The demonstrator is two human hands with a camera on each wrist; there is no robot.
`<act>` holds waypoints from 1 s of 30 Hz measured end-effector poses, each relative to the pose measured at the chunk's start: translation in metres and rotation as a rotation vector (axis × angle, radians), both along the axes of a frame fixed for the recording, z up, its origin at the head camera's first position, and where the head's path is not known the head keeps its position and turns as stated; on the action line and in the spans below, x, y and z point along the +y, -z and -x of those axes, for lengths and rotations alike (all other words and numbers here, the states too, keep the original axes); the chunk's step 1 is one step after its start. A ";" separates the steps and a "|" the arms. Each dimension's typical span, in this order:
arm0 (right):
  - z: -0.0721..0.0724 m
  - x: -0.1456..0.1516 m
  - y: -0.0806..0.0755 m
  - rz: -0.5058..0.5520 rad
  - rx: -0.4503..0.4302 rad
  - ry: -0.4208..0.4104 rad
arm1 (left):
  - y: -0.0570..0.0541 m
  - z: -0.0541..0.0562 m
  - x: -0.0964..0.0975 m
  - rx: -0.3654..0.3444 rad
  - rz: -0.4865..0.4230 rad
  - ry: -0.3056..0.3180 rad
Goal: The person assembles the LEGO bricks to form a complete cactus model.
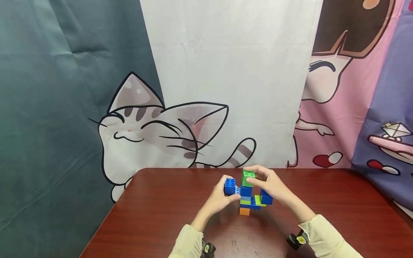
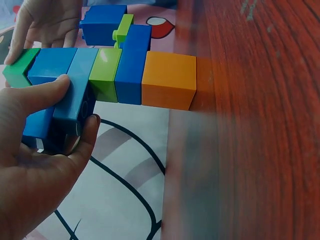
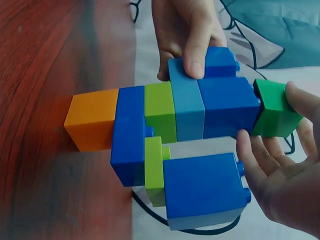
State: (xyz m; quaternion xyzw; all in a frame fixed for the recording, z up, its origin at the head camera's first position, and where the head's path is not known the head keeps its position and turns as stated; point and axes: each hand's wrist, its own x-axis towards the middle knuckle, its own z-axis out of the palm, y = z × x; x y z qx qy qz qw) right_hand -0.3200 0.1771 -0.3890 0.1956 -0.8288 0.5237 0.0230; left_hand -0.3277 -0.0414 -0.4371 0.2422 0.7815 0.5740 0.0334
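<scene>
A toy building-brick figure stands on the table, with an orange brick at its foot. Above that come a long blue brick, a lime brick, a light blue brick and a blue brick. My left hand grips the light blue brick's left end, beside another blue brick. At the top, my right hand pinches a green brick; a thin dark gap shows under one side of it. A side arm carries a thin lime brick and a large blue brick.
The reddish-brown wooden table extends around the figure. Behind its far edge hangs a cloth printed with a cartoon cat. Dark wrist cameras sit on both of my cuffs.
</scene>
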 end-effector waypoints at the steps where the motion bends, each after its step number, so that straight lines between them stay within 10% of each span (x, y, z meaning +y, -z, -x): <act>1: 0.000 -0.001 0.000 -0.003 0.011 -0.009 | 0.000 0.000 0.000 0.001 0.000 0.000; 30: -0.008 -0.004 0.005 -0.006 0.140 0.014 | 0.001 0.003 0.004 0.003 0.018 0.012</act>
